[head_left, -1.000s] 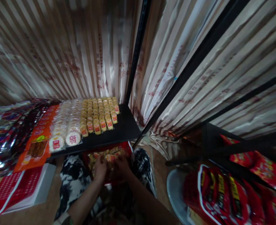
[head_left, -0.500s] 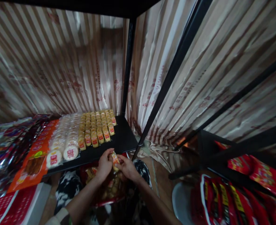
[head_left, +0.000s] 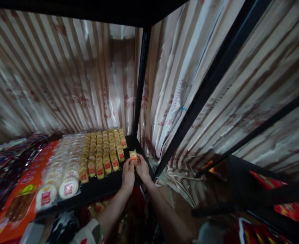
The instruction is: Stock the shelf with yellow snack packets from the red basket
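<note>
A small yellow wrapped snack packet [head_left: 133, 156] with a red and white label is pinched between my two hands, over the right end of the black shelf [head_left: 101, 185]. My left hand [head_left: 128, 174] grips its lower left side, and my right hand [head_left: 142, 168] has its fingers on its right side. Just left of my hands stand rows of matching yellow packets [head_left: 106, 162], upright and tightly lined up. Farther left are two rows of round white wrapped cakes [head_left: 68, 187].
An orange snack bag [head_left: 19, 203] and dark shiny packets [head_left: 2, 173] lie at the left. Black frame posts [head_left: 142, 78] rise at the corner and to the right. Striped curtains [head_left: 88, 74] hang behind. Red bags [head_left: 292, 208] sit on the lower right.
Both hands have moved forward and up with the yellow packet, from above the container below the shelf to over the shelf. The view has shifted slightly.
</note>
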Demonstrator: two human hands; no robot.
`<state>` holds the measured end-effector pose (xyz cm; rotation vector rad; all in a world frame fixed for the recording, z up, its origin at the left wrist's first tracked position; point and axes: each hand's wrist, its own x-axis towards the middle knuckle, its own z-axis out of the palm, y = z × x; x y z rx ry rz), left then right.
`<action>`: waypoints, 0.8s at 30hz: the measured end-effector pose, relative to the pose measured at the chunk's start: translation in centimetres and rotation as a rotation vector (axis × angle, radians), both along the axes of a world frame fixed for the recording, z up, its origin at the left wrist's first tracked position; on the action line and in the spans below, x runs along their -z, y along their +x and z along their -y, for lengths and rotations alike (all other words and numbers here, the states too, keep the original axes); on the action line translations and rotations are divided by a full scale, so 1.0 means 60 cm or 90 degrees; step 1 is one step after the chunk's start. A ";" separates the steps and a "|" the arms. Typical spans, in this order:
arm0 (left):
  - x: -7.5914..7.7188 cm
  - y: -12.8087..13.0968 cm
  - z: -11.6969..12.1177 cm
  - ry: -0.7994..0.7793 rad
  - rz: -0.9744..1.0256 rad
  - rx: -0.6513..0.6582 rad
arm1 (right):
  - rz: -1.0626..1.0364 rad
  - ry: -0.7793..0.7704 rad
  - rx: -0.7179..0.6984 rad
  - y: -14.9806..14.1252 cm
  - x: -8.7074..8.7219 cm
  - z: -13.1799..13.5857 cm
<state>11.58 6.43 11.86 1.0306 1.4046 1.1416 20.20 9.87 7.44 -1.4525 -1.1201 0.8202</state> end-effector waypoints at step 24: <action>0.046 0.051 -0.113 -0.062 0.052 -0.040 | 0.095 0.005 -0.067 -0.014 0.009 -0.139</action>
